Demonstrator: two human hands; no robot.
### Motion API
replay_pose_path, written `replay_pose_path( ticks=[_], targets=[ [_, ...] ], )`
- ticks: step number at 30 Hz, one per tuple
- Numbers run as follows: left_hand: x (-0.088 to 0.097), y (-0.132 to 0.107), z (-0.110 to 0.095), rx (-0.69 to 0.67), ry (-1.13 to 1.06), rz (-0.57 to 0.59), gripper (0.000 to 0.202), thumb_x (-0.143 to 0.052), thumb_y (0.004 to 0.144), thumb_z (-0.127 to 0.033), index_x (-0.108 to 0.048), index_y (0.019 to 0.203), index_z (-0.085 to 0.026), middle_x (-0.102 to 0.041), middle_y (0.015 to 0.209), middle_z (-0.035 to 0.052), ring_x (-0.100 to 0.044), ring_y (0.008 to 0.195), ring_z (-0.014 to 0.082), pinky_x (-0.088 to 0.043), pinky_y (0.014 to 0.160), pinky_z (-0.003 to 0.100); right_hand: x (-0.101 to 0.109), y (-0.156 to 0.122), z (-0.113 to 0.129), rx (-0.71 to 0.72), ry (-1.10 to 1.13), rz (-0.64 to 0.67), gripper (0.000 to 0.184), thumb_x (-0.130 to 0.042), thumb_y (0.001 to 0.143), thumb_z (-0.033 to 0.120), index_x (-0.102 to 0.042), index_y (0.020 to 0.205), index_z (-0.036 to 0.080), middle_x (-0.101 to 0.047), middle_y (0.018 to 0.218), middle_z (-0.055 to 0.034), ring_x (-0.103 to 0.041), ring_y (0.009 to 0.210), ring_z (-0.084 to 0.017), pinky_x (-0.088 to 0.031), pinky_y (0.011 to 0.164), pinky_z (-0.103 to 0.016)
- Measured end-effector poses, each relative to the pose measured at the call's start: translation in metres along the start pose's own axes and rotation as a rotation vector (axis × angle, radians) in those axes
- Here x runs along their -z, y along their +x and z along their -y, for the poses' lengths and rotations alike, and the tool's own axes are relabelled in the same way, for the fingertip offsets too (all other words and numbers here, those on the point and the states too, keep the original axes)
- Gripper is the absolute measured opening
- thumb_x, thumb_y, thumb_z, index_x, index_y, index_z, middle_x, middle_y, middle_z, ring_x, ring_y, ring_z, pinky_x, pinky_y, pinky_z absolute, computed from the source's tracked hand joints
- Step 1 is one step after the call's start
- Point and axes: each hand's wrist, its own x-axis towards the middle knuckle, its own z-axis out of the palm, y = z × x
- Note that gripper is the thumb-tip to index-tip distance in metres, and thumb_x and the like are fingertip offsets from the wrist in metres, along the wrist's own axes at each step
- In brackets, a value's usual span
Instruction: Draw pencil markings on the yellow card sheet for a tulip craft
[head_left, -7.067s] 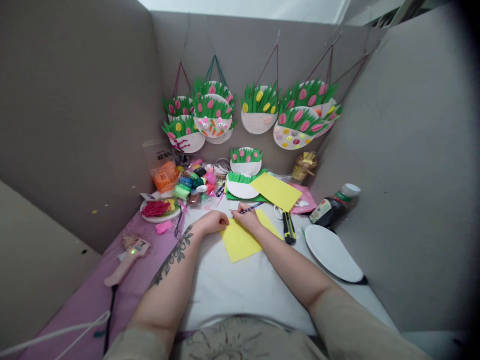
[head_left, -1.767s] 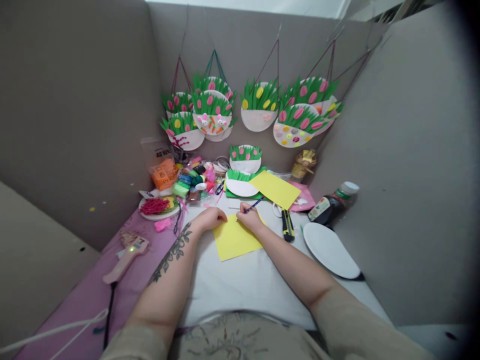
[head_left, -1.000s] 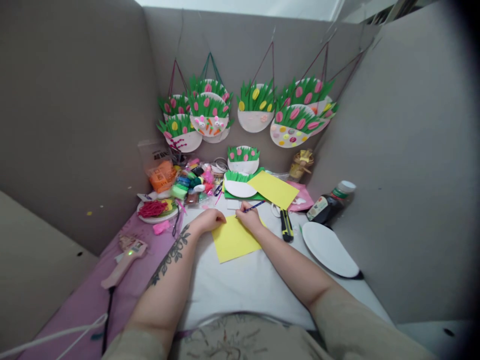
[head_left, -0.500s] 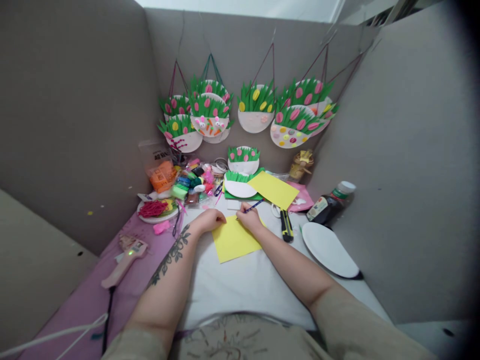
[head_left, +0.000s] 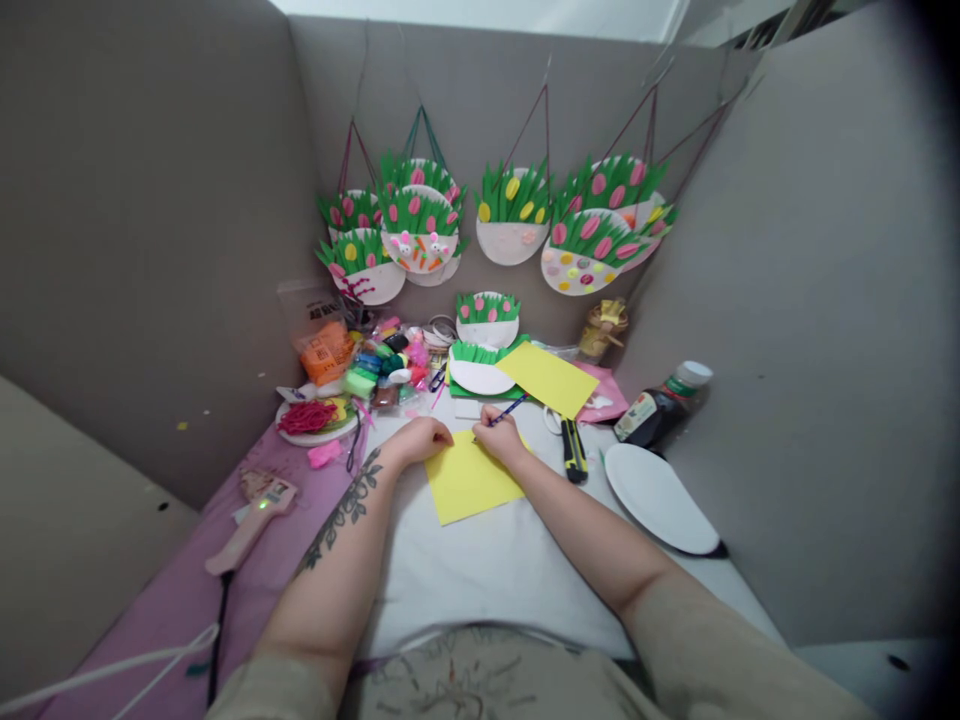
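Note:
A yellow sheet of paper (head_left: 474, 488) lies slightly turned on the white cloth in front of me. My left hand (head_left: 421, 440) has its fingers curled at the sheet's upper left corner, pressing on or pinching it. Closed around a dark blue pencil (head_left: 510, 411), my right hand (head_left: 498, 434) rests on the sheet's upper edge. The pencil's tip meets the paper between my two hands; any mark there is too small to see. Just beyond, a second yellow sheet (head_left: 549, 378) overlaps a white paper plate with green paper grass (head_left: 482, 376).
A yellow-black utility knife (head_left: 574, 452), a cut paper plate (head_left: 660, 498) and a dark bottle (head_left: 660, 408) are at the right. On the left sit a pink glue gun (head_left: 255, 525), pink cord (head_left: 309, 417) and bagged clay (head_left: 375, 370). Decorated plate baskets (head_left: 512, 240) hang behind.

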Motion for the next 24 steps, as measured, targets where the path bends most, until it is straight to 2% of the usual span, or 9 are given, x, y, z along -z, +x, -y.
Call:
replay_pose_path(
  ticks=[7,15,24],
  targets=[
    [-0.0006,0.0008,0.0015,-0.001,0.000,0.002,0.031,-0.052,0.071,-0.014,-0.073,0.093,-0.016,-0.073,0.092,0.0062,-0.065,0.078,0.0176,-0.046,0.069,0.023,0.0002,0.0001,-0.0006,0.004,0.000,0.018,0.016,-0.049,0.056,0.021,-0.033,0.051,0.021,-0.032,0.048,0.0070,-0.034,0.050,-0.011,-0.027,0.047,-0.022],
    [0.0002,0.0001,0.0005,-0.003,-0.002,0.002,0.031,-0.052,0.070,-0.014,-0.073,0.092,-0.016,-0.073,0.092,0.0060,-0.065,0.078,0.0171,-0.046,0.069,0.022,0.0003,0.0039,-0.0012,0.001,-0.037,-0.092,0.022,-0.053,0.064,0.027,-0.035,0.053,0.022,-0.036,0.049,0.0069,-0.036,0.051,-0.012,-0.028,0.049,-0.023],
    [-0.0005,0.0004,0.0009,0.003,-0.008,0.001,0.030,-0.052,0.071,-0.015,-0.073,0.093,-0.016,-0.073,0.092,0.0058,-0.065,0.079,0.0170,-0.046,0.070,0.022,-0.0007,0.0038,-0.0019,0.004,-0.068,-0.080,0.022,-0.054,0.065,0.028,-0.037,0.053,0.021,-0.038,0.049,0.0072,-0.037,0.051,-0.012,-0.028,0.049,-0.023]
  ],
)
